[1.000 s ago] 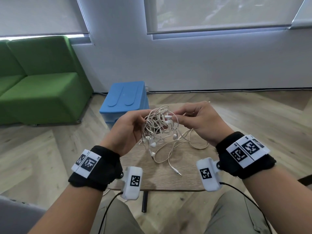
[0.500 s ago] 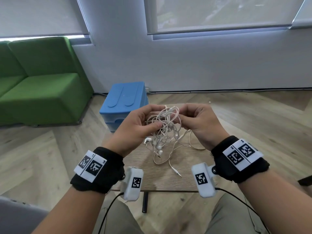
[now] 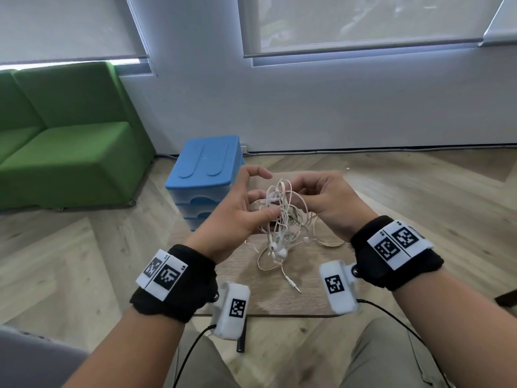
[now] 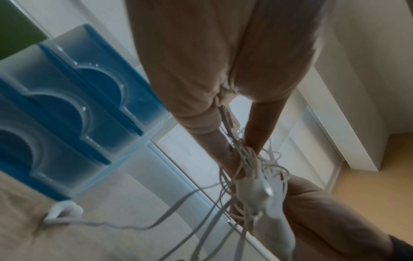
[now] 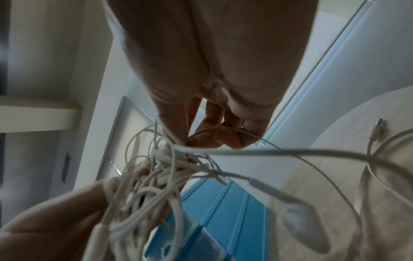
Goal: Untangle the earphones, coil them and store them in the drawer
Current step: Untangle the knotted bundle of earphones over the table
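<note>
A tangled bunch of white earphones (image 3: 279,217) hangs between both hands above a small wooden table (image 3: 316,292). My left hand (image 3: 237,211) holds the bunch from the left, thumb pressed on the cords, index finger lifted clear. My right hand (image 3: 321,200) pinches cords at the top right of the tangle (image 5: 156,169). Earbuds (image 3: 279,250) dangle below, and the plug end (image 3: 293,285) lies on the table. In the left wrist view the cords (image 4: 250,167) run between my thumb and fingers. The blue drawer unit (image 3: 207,175) stands just behind the left hand, its drawers shut.
A green sofa (image 3: 61,144) fills the left side against the wall. Wooden floor (image 3: 433,197) surrounds the table. My knees (image 3: 377,357) sit under the table's near edge. One earbud (image 4: 62,211) lies on the table by the drawer unit.
Both hands have moved closer together and the tangle is bunched tighter between them. My left thumb now presses across the cords, and the left index finger has lifted off.
</note>
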Motion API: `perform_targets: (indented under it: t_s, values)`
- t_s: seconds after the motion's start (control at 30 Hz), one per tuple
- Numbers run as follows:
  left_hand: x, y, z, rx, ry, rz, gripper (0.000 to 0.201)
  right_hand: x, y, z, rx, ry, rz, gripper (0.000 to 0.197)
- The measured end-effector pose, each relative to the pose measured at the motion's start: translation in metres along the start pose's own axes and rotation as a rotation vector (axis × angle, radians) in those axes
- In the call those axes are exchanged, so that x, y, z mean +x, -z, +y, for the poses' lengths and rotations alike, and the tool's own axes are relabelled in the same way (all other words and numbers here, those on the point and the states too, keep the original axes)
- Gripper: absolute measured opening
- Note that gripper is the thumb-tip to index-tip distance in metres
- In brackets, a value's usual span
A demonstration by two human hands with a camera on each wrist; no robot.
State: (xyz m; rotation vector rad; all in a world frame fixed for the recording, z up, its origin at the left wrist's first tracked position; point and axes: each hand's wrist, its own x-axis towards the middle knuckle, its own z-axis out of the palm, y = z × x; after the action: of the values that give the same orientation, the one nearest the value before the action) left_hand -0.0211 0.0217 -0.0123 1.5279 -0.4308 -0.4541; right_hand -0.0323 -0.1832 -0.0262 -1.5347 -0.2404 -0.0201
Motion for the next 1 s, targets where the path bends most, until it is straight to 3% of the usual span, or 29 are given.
perform_targets:
  t_s: [0.13, 0.2, 0.27, 0.33, 0.4, 0.53, 0.67, 0.87, 1.0]
  values:
    - [-0.001, -0.008, -0.01, -0.083, 0.081, -0.081, 0.037, 0.005, 0.003, 0.005, -0.081, -0.043, 0.001, 0.018]
    - [-0.001, -0.01, -0.014, -0.149, 0.13, -0.05, 0.032, 0.006, 0.003, 0.008, -0.229, -0.044, 0.033, 0.02]
    - [0.0, -0.011, -0.016, -0.206, 0.177, 0.013, 0.03, 0.004, 0.003, 0.006, -0.392, -0.025, 0.157, 0.019]
    - [0.002, -0.01, -0.018, -0.272, 0.221, 0.069, 0.026, -0.001, 0.001, 0.0, -0.497, 0.059, 0.238, 0.019]
    - [0.003, -0.009, -0.018, -0.374, 0.253, 0.102, 0.027, -0.009, -0.004, -0.007, -0.564, 0.164, 0.128, 0.017]
    - [0.006, -0.012, -0.013, -0.496, 0.3, 0.112, 0.047, -0.018, -0.021, -0.001, -0.689, 0.255, -0.147, 0.026]
    - [0.007, -0.012, -0.009, -0.53, 0.306, 0.121, 0.049, -0.012, -0.028, 0.011, -0.865, 0.343, -0.156, 0.024]
    - [0.002, 0.002, -0.013, -0.536, 0.264, 0.066, 0.045, -0.007, -0.022, 0.007, -0.684, 0.243, -0.033, 0.008]
    - [0.001, -0.003, -0.015, -0.207, 0.162, 0.079, 0.028, -0.002, -0.014, 0.006, -0.499, 0.144, 0.059, 0.009]
